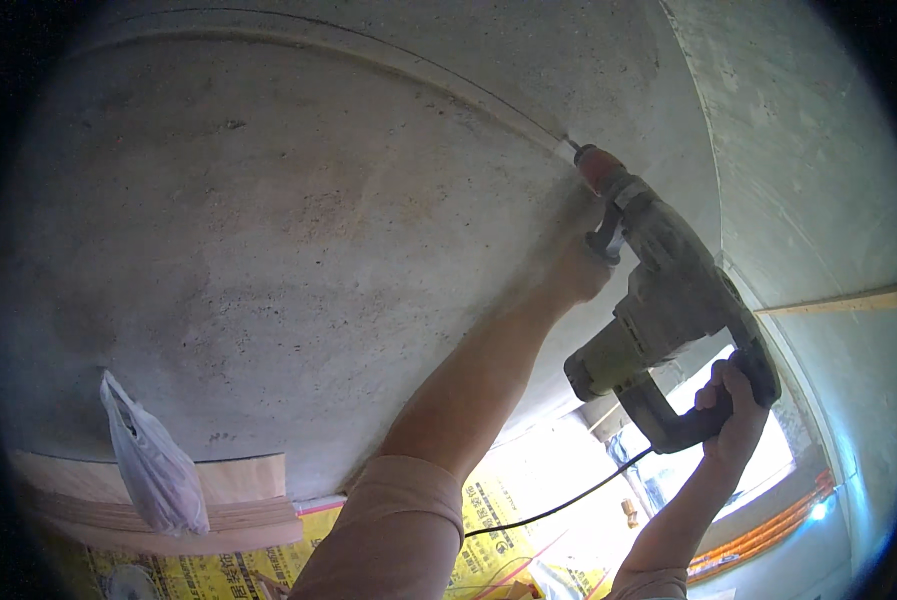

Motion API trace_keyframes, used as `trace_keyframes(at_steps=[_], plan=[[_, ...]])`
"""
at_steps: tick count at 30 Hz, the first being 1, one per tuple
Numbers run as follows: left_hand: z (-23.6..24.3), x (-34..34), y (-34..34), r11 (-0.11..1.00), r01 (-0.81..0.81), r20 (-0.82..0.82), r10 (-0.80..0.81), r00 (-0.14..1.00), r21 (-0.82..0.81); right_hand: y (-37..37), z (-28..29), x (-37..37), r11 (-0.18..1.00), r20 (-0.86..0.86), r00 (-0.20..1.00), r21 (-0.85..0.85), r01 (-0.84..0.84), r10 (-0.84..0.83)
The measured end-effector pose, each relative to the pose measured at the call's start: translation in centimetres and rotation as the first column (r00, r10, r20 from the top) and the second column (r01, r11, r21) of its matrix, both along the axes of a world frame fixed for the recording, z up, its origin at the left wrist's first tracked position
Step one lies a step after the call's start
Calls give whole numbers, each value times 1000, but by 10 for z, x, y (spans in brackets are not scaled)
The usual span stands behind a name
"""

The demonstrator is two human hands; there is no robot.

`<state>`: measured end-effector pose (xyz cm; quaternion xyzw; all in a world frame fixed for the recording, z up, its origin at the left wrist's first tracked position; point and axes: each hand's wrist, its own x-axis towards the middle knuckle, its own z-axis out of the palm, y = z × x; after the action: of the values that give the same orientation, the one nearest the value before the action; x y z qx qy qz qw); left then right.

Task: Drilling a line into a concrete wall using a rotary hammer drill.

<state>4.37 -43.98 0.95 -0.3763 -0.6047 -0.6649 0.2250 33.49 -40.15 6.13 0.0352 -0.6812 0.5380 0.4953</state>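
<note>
A dusty grey-green rotary hammer drill [668,290] with a red-orange collar [598,170] is held up against the grey concrete surface [248,220], its bit touching a curved dark line scored or drawn there. My left hand [583,268] is closed around the black side handle [608,230] below the collar. My right hand [733,410] grips the rear handle [683,430], from which a black cord [558,505] runs down.
A white plastic bag [153,465] hangs in front of stacked pale boards [253,485] at lower left. Below are yellow printed sheeting [268,560] and a bright window [758,450]. At right, a wooden batten [833,300] and orange pipes [738,550] run along the walls.
</note>
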Motion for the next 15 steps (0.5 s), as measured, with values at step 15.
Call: trace_keyframes(at_steps=[15], plan=[[9, 7, -3, 992, 70, 191, -49, 980, -102, 11, -4, -2, 995, 9, 1000, 97, 4, -4]])
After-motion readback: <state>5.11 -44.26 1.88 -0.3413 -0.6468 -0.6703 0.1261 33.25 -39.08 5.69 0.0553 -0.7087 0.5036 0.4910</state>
